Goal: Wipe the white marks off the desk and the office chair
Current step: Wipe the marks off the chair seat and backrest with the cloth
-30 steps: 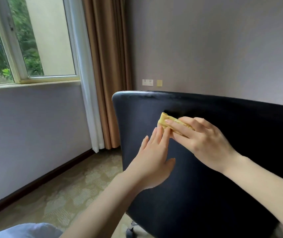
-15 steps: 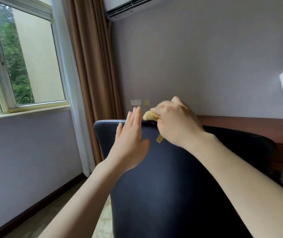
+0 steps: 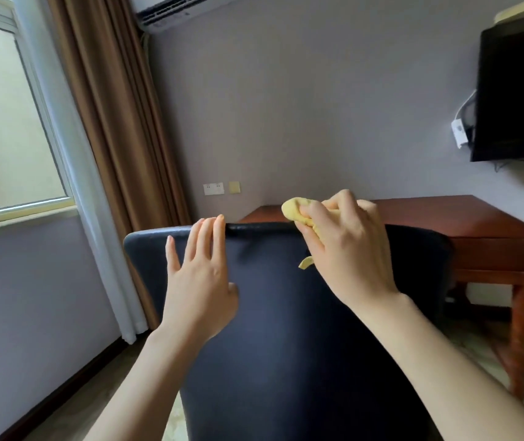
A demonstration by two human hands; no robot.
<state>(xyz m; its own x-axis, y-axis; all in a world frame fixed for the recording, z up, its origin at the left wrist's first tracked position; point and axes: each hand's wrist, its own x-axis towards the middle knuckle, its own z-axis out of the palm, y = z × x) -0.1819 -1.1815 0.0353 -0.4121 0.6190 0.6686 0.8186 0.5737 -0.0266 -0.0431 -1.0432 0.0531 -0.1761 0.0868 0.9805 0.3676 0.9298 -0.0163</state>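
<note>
Chair back (image 3: 286, 329) before wooden desk (image 3: 464, 224), grey wall (image 3: 318, 106).

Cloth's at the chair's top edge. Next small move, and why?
Probably slide the right hand with the yellow cloth leftward along the top edge of the chair back, toward the left hand braced flat there; that rim looks paler, possibly marked.
</note>
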